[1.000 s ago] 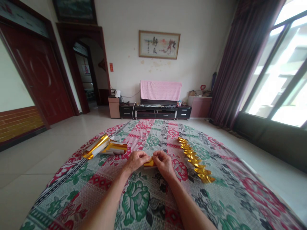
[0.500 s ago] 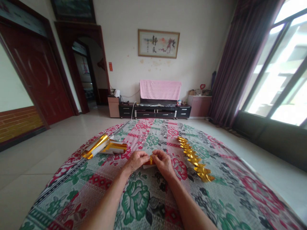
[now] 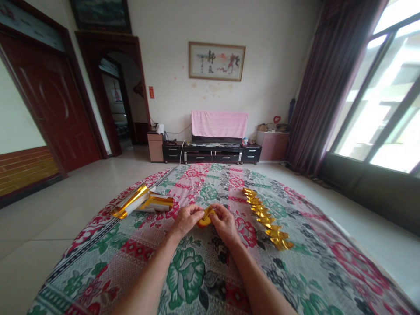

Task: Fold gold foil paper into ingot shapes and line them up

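Observation:
Between my two hands is a small piece of gold foil paper (image 3: 205, 218), partly folded and curled, held just over the patterned tablecloth. My left hand (image 3: 187, 219) pinches its left side with thumb and fingers. On the other side my right hand (image 3: 223, 222) grips the right end, its fingertips closed on the foil. Fingers cover part of the piece. To the right, a slanting row of folded gold paper ingots (image 3: 264, 214) lies on the cloth. Curled sheets of gold foil paper (image 3: 157, 202) with pale undersides rest to the left.
A round table with a floral tablecloth (image 3: 187, 271) fills the foreground. Beyond it stands a low black TV cabinet (image 3: 213, 155) with a pink towel (image 3: 219, 123) over the screen. A purple curtain (image 3: 315, 109) hangs beside the window at right.
The foil paper between my hands has gone from a flatter strip with a pale edge showing to a curled, rounded gold shape. Both hands stay in nearly the same place.

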A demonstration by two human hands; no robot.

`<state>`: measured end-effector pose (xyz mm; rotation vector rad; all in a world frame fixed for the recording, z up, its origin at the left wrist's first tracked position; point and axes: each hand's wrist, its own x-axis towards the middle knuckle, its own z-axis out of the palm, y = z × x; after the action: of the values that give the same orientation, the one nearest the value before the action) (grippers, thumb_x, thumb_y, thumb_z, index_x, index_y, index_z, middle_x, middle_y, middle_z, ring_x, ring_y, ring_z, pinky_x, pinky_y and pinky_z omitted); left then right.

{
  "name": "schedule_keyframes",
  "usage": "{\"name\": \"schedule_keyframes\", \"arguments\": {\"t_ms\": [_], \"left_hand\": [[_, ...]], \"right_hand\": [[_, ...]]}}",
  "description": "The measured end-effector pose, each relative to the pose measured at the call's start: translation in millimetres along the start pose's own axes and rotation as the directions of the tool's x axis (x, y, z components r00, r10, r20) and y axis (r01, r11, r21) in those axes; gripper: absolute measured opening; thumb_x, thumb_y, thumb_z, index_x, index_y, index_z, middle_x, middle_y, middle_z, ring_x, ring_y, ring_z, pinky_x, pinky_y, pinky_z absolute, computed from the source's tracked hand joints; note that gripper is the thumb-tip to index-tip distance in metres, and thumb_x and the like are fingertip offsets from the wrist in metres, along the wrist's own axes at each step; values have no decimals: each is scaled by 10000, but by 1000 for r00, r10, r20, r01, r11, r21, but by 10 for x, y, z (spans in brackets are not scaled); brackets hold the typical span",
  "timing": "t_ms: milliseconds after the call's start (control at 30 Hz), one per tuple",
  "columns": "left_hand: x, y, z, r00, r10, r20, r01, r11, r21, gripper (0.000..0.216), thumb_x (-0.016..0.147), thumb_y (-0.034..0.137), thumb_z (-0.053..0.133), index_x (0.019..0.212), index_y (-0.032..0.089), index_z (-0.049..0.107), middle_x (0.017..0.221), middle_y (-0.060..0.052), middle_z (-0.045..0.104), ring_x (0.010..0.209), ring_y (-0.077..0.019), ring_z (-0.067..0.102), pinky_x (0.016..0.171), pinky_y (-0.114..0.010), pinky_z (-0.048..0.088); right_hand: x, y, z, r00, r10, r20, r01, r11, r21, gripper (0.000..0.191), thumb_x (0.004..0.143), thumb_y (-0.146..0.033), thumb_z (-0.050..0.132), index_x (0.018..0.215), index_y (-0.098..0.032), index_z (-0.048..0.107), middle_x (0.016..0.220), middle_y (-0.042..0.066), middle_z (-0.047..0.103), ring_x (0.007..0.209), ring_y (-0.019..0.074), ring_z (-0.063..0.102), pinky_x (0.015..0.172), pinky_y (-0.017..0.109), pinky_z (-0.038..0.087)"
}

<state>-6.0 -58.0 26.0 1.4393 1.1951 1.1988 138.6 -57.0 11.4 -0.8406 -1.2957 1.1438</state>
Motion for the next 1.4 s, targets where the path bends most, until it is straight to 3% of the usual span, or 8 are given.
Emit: {"name": "schedule_keyframes", "arguments": {"t_ms": [167, 367, 533, 800, 1133, 1400], "left_hand": [[-26, 14, 4, 999, 53, 15, -54, 994, 97, 262, 660, 397, 583, 649, 135, 593, 554, 22, 533, 522, -104, 464, 507, -213, 356], [-51, 43, 16, 999, 21, 31, -23, 998, 66, 264, 663, 402, 575, 636, 139, 576, 532, 37, 505, 498, -92, 431, 485, -207, 334], [-59, 51, 23, 997, -1, 82, -2, 999, 34, 285, 654, 416, 588, 646, 131, 574, 537, 35, 497, 500, -88, 423, 488, -203, 335], [-61, 46, 18, 994, -25, 102, 21, 999, 38, 283, 637, 409, 604, 649, 127, 580, 524, 38, 496, 472, -82, 414, 460, -201, 314], [-72, 66, 11, 990, 48, 136, -61, 994, 90, 235, 656, 355, 606, 631, 122, 581, 529, 38, 494, 491, -79, 416, 470, -196, 318], [-25, 20, -29, 994, -93, -53, 84, 984, -160, 304, 637, 423, 631, 718, 134, 583, 551, 14, 555, 458, -93, 460, 455, -212, 356]], "right_hand": [[-19, 8, 5, 998, -52, 29, 56, 987, -150, 255, 674, -244, 553, 913, -162, 579, 711, 4, 632, 563, 119, 551, 522, 211, 440], [-38, -124, 1, 999, -23, -22, 19, 983, -182, 241, 712, -328, 560, 871, -160, 630, 723, 11, 643, 603, 129, 549, 564, 220, 432], [-25, -124, -26, 997, -78, 17, 79, 969, -233, 243, 720, -392, 556, 672, -165, 631, 580, -20, 569, 530, 105, 478, 518, 201, 392], [-50, -169, -18, 998, -66, 21, 69, 963, -262, 252, 722, -393, 548, 641, -166, 617, 548, -25, 525, 513, 95, 436, 487, 184, 360], [-57, -187, -32, 997, -52, 55, 66, 951, -301, 286, 736, -430, 534, 606, -179, 582, 521, -37, 478, 507, 94, 401, 463, 183, 322], [-64, -210, -42, 995, 25, 95, -11, 990, -140, 371, 795, -499, 446, 758, -190, 648, 598, 6, 581, 576, 151, 528, 555, 243, 427]]}}
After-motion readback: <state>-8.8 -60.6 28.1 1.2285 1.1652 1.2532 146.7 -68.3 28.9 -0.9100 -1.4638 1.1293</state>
